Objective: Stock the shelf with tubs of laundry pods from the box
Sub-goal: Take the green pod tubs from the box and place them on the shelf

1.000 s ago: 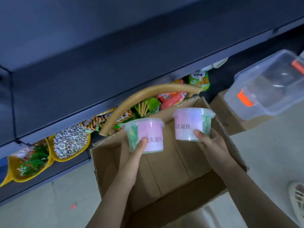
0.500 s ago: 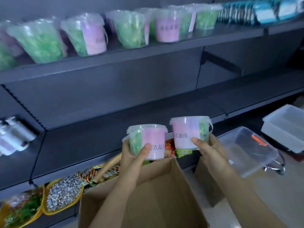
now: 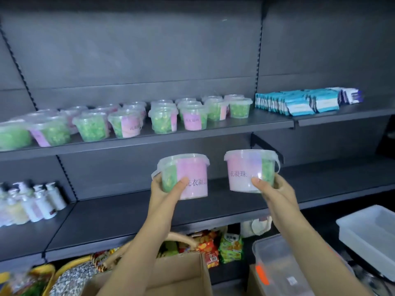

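I hold two clear tubs of green laundry pods with pink labels, both upright in front of the dark shelving. My left hand (image 3: 165,190) grips the left tub (image 3: 188,176) from below. My right hand (image 3: 271,189) grips the right tub (image 3: 245,169) the same way. Both tubs hang at a height between the upper shelf (image 3: 192,136) and the shelf below it (image 3: 128,218). Several more tubs (image 3: 126,122) stand in rows on the upper shelf. The open cardboard box (image 3: 179,272) sits low at the bottom, under my forearms.
Blue and white packets (image 3: 303,102) fill the upper shelf's right end. White pump bottles (image 3: 32,201) stand at the left of the lower shelf. Snack bags (image 3: 215,246) lie on the bottom shelf. Clear plastic bins (image 3: 367,233) sit at the lower right.
Both hands have lifted the two tubs out of the box and up in front of the shelves. My view has tilted upward, so the stocked upper shelf now shows.
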Demonstrator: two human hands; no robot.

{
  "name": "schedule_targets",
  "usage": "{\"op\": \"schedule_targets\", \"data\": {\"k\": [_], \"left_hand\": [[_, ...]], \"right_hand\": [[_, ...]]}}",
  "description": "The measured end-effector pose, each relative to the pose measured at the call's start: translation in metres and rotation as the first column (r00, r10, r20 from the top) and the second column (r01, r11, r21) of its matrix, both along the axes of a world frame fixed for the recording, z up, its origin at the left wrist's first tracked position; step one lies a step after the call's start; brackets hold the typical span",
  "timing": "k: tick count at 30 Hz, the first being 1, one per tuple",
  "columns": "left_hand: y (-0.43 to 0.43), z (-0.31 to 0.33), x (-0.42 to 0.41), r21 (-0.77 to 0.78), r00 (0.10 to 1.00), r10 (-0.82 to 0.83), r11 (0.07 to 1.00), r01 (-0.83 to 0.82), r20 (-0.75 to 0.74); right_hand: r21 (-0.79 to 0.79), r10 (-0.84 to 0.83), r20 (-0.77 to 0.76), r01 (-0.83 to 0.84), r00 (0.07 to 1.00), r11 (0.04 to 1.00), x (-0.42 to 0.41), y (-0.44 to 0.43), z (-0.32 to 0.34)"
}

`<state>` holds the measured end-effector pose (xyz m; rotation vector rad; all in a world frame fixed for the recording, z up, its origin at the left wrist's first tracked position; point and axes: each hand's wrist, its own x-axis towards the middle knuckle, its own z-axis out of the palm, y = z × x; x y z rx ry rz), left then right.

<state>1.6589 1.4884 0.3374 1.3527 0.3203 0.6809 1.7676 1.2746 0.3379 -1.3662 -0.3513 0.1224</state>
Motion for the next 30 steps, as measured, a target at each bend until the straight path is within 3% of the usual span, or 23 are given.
{"op": "schedule_targets", "data": {"k": [17,30], "left_hand": [[0.005,0.076,0.129,0.123,0.99,-0.108,0.988,0.096,0.089],[-0.012,0.083,0.258,0.211,0.996,-0.085,0.974,0.079,0.02]], "right_hand": [[-0.011,-0.139,0.127,0.142,0.982,0.99,0.107,0.005,0.08],[-0.054,-0.206,0.171,0.218,0.964,0.974,0.235,0.014,0.085]]}}
